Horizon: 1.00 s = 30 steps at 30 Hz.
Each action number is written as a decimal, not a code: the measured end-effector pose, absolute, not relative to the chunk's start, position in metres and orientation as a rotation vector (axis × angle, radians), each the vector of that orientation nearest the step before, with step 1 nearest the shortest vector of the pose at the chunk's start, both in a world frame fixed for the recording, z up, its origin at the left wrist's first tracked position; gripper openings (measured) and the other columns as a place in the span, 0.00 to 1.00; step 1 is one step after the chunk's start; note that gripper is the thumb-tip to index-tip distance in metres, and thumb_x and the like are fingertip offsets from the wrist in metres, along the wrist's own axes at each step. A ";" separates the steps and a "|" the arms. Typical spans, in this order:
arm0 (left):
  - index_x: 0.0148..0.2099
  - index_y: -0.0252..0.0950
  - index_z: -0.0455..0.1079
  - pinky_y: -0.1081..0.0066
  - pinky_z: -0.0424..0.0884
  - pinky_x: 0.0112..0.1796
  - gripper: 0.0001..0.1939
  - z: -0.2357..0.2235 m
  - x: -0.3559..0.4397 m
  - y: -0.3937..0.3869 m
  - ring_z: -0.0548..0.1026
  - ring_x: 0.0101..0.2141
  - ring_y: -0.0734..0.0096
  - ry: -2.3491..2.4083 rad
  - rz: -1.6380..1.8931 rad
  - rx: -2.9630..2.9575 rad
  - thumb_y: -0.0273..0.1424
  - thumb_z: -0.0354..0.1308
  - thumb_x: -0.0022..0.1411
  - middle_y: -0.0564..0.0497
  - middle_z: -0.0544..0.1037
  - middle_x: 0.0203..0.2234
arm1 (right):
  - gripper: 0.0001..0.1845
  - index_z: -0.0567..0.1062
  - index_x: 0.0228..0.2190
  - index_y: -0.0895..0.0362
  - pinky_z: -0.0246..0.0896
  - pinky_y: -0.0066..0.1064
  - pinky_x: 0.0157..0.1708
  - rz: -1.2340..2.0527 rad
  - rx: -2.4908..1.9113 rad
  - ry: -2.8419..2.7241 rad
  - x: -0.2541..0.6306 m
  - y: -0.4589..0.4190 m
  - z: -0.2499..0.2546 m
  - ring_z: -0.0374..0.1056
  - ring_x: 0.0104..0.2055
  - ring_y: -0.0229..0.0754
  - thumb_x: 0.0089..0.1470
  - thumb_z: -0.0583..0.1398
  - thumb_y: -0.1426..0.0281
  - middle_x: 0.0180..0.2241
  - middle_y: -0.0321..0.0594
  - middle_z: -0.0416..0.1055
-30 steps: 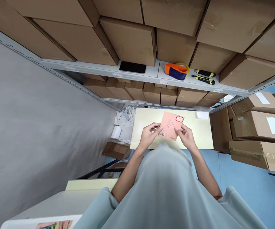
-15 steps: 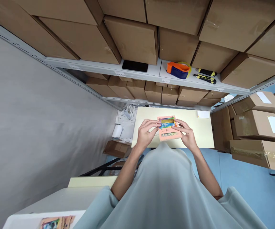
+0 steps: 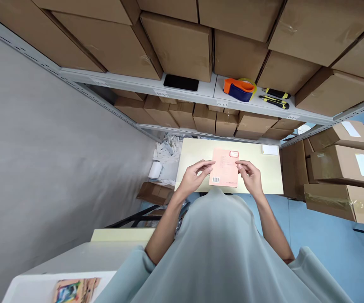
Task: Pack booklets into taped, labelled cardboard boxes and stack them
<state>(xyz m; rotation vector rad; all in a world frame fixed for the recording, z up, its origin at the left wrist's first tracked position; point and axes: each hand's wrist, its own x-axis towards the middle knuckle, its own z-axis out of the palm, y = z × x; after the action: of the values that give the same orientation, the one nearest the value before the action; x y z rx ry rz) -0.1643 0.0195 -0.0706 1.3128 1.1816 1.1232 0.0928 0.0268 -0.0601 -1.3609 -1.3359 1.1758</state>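
Observation:
A thin pink booklet point(image 3: 225, 167) is held flat above a pale yellow table point(image 3: 266, 174), its back cover up with a barcode at the lower left and a red stamp at the upper right. My left hand point(image 3: 195, 176) pinches its left edge. My right hand point(image 3: 250, 176) grips its right edge. Both hands are closed on it.
A grey shelf point(image 3: 207, 93) carries a black phone point(image 3: 181, 82), an orange tape dispenser point(image 3: 239, 89) and two yellow-black knives point(image 3: 274, 97). Cardboard boxes point(image 3: 178, 44) fill the shelves and stack at the right point(image 3: 340, 166). A white bin with similar booklets point(image 3: 70, 289) sits at lower left.
The booklet showed its back cover, was flipped to its colourful front half a second ago, and now shows the back again. Both hands stayed on its edges.

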 end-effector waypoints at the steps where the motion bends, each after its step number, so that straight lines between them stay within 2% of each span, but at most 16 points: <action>1: 0.54 0.37 0.84 0.69 0.78 0.42 0.19 -0.070 -0.166 0.019 0.80 0.39 0.68 1.161 1.116 1.291 0.45 0.63 0.73 0.44 0.85 0.43 | 0.17 0.83 0.46 0.52 0.70 0.34 0.36 1.184 -1.357 -1.340 0.094 0.027 -0.059 0.77 0.37 0.43 0.66 0.63 0.53 0.40 0.42 0.84; 4: 0.54 0.36 0.84 0.69 0.79 0.43 0.20 -0.067 -0.169 0.020 0.81 0.39 0.68 1.138 1.118 1.264 0.45 0.66 0.70 0.43 0.86 0.43 | 0.18 0.83 0.48 0.52 0.71 0.34 0.38 1.200 -1.334 -1.366 0.094 0.027 -0.057 0.79 0.42 0.45 0.63 0.65 0.56 0.44 0.44 0.85; 6: 0.52 0.36 0.85 0.69 0.79 0.44 0.20 -0.065 -0.169 0.023 0.80 0.38 0.67 1.168 1.133 1.260 0.43 0.71 0.65 0.44 0.86 0.42 | 0.19 0.84 0.48 0.52 0.71 0.34 0.38 1.227 -1.331 -1.374 0.093 0.027 -0.056 0.80 0.42 0.46 0.59 0.68 0.57 0.43 0.44 0.85; 9: 0.44 0.35 0.86 0.71 0.77 0.36 0.18 -0.062 -0.168 0.028 0.78 0.33 0.68 1.248 1.139 1.211 0.45 0.73 0.61 0.46 0.85 0.33 | 0.18 0.84 0.42 0.53 0.70 0.33 0.34 1.324 -1.332 -1.335 0.088 0.028 -0.053 0.76 0.33 0.43 0.59 0.69 0.53 0.33 0.41 0.84; 13: 0.36 0.34 0.85 0.72 0.70 0.26 0.22 -0.057 -0.166 0.034 0.73 0.25 0.71 1.299 1.127 1.092 0.51 0.75 0.56 0.48 0.81 0.25 | 0.26 0.82 0.32 0.54 0.63 0.32 0.26 1.449 -1.336 -1.286 0.083 0.032 -0.047 0.67 0.23 0.39 0.59 0.68 0.43 0.21 0.36 0.76; 16: 0.33 0.34 0.84 0.74 0.64 0.22 0.23 -0.054 -0.166 0.037 0.67 0.20 0.76 1.314 1.094 1.022 0.52 0.75 0.55 0.51 0.77 0.21 | 0.31 0.79 0.28 0.54 0.56 0.30 0.22 1.527 -1.380 -1.246 0.082 0.035 -0.044 0.59 0.19 0.35 0.55 0.69 0.38 0.17 0.33 0.70; 19: 0.33 0.34 0.84 0.75 0.61 0.20 0.24 -0.053 -0.166 0.039 0.62 0.18 0.79 1.309 1.065 0.996 0.52 0.74 0.55 0.53 0.73 0.18 | 0.32 0.77 0.26 0.54 0.52 0.29 0.21 1.586 -1.397 -1.208 0.081 0.037 -0.044 0.55 0.19 0.33 0.53 0.70 0.38 0.16 0.31 0.67; 23: 0.38 0.33 0.85 0.75 0.60 0.18 0.25 -0.057 -0.167 0.039 0.62 0.16 0.78 1.323 1.055 1.009 0.53 0.73 0.58 0.54 0.72 0.16 | 0.30 0.80 0.30 0.55 0.53 0.28 0.21 1.585 -1.379 -1.206 0.080 0.039 -0.047 0.59 0.20 0.34 0.55 0.70 0.39 0.20 0.35 0.73; 25: 0.43 0.33 0.86 0.75 0.61 0.18 0.27 -0.059 -0.168 0.039 0.63 0.15 0.78 1.327 1.051 1.034 0.54 0.71 0.60 0.53 0.76 0.18 | 0.28 0.81 0.33 0.55 0.54 0.28 0.20 1.582 -1.372 -1.221 0.081 0.039 -0.049 0.63 0.22 0.36 0.56 0.69 0.41 0.25 0.39 0.78; 28: 0.51 0.33 0.85 0.73 0.69 0.20 0.31 -0.060 -0.170 0.039 0.70 0.17 0.76 1.288 1.055 1.099 0.57 0.66 0.66 0.45 0.86 0.31 | 0.27 0.83 0.41 0.54 0.58 0.28 0.21 1.577 -1.372 -1.261 0.085 0.040 -0.054 0.70 0.25 0.38 0.59 0.67 0.43 0.36 0.44 0.83; 30: 0.54 0.33 0.85 0.72 0.75 0.25 0.33 -0.061 -0.171 0.039 0.78 0.22 0.72 1.253 1.063 1.152 0.59 0.59 0.70 0.41 0.88 0.39 | 0.28 0.83 0.46 0.54 0.62 0.29 0.22 1.542 -1.373 -1.278 0.088 0.042 -0.059 0.74 0.28 0.39 0.62 0.64 0.43 0.43 0.45 0.83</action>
<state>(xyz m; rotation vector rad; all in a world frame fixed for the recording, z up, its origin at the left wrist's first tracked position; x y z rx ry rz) -0.1711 0.0386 -0.0605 1.1524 1.2533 1.0627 0.0880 0.0417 -0.0593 -1.3729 -1.2783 1.5418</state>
